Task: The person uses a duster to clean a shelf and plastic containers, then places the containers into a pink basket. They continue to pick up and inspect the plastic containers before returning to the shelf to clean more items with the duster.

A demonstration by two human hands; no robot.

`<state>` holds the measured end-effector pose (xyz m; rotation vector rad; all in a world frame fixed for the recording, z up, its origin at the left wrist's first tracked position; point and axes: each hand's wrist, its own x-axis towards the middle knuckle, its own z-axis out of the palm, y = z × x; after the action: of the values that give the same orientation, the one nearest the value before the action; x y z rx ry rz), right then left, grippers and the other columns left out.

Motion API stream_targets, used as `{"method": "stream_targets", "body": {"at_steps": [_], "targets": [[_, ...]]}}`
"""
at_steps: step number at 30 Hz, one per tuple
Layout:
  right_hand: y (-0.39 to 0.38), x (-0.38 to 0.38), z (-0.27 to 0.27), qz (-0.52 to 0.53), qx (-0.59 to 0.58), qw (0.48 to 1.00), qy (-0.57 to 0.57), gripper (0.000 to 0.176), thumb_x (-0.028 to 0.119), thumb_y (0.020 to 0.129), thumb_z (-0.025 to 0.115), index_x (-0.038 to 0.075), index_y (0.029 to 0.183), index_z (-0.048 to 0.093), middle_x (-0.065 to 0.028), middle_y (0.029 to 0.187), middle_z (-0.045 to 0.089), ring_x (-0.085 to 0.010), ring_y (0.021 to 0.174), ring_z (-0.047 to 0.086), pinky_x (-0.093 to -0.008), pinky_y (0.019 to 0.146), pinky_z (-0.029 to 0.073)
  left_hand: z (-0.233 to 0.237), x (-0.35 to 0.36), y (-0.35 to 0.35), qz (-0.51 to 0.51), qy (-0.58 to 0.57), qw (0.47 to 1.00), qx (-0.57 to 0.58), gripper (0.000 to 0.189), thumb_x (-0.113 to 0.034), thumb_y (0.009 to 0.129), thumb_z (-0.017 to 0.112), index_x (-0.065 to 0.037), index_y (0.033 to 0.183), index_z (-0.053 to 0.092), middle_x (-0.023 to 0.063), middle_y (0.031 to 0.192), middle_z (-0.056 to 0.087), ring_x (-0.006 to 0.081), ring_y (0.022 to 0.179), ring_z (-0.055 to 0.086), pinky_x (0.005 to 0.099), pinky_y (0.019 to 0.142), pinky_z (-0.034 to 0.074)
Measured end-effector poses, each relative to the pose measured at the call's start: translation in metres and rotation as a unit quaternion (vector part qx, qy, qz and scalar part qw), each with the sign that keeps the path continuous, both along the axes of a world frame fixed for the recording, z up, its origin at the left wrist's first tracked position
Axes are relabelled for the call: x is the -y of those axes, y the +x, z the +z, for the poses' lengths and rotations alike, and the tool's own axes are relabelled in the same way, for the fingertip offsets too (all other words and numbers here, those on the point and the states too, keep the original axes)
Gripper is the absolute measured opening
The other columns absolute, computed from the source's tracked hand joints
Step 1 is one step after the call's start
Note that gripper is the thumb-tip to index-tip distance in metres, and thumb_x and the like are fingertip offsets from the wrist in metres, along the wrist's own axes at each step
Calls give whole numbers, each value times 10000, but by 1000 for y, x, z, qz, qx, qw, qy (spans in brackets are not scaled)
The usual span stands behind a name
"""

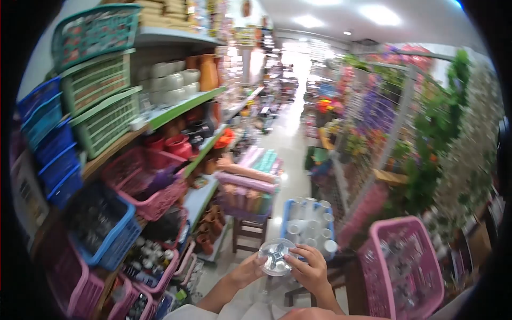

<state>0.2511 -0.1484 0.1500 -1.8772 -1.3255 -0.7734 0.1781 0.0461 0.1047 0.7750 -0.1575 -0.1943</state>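
A clear round plastic dish (277, 256) with a silvery star-like shape at its centre is held between my two hands in front of my body. My left hand (247, 271) grips its left edge, the thumb lying over the rim. On the other side, my right hand (310, 268) has its fingers bent over the right rim and top of the dish. Just beyond my right hand stands a blue basket (284, 216) of white cylinders (309, 213).
Pink (368, 256), blue (128, 245) and green baskets (106, 120) crowd both sides. Shelves (184, 106) of pots line the left; artificial flowers and greenery (437, 122) hang at right. A stool (248, 234) carries rolled material (245, 192). A bright aisle (292, 154) runs ahead.
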Motion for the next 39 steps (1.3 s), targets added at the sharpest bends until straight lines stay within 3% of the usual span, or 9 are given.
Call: {"method": "stream_targets", "body": {"at_steps": [10,15,22,24,26,27,30,32,39], "targets": [[-4,-204,-5,317,-1,948,28,432,-16,626,727,108,1038,684,-87,1075,619,-292,1012,612,-366,798,534,-23,-128,-105,324,-29,946,-16,480,-214,940,529,-11,1347,373,106,1291,515,196,1155,538,369,1010,420],[-15,-286,5,398,17,916,-51,503,-68,666,554,92,1143,578,-114,1222,531,-312,1155,514,-416,926,440,-11,-168,-139,482,-50,874,-27,392,-184,922,522,-13,1271,467,119,1252,555,252,1143,552,455,995,433],[14,-421,44,234,197,949,-81,431,150,683,681,125,1098,569,-104,1174,532,-291,1179,471,-536,950,344,-15,-207,-176,559,-35,828,-17,395,-144,924,485,-13,1292,433,150,1274,537,304,1168,539,486,974,456],[28,-454,43,140,185,956,-178,476,289,718,712,126,1141,564,-122,1152,552,-296,1123,519,-538,927,366,-26,-214,-183,565,-55,823,-37,409,-120,918,484,-14,1307,415,151,1279,530,308,1171,536,494,967,462],[42,-484,42,62,124,920,-368,619,459,706,711,128,1201,544,-134,1186,556,-309,1095,560,-565,903,375,-28,-214,-187,565,-68,822,-34,415,-98,914,480,-17,1314,405,150,1284,523,311,1180,526,501,987,446],[51,-497,39,46,149,901,-406,660,564,665,701,111,1135,603,-132,1073,631,-313,967,636,-523,814,455,-30,-213,-188,568,-74,819,-30,417,-95,915,478,-19,1317,403,150,1287,520,309,1187,520,503,1000,434],[66,-518,45,69,116,852,-505,605,583,646,701,97,1005,670,-114,908,682,-305,851,672,-451,712,513,-39,-214,-194,578,-83,811,-33,423,-94,913,485,-30,1323,403,141,1296,515,295,1204,506,502,1028,406],[64,-504,57,78,155,868,-465,512,546,658,712,87,885,696,-97,792,689,-286,778,680,-408,626,528,-46,-213,-197,585,-80,807,-29,424,-107,914,492,-34,1323,408,131,1297,516,288,1204,507,497,1023,412],[84,-405,61,96,55,976,-187,509,366,757,707,78,1144,544,-159,913,619,-333,834,624,-424,691,497,-62,-211,-197,603,-119,789,-13,395,-101,908,505,-35,1293,447,118,1287,532,289,1197,513,497,1025,407]]}}
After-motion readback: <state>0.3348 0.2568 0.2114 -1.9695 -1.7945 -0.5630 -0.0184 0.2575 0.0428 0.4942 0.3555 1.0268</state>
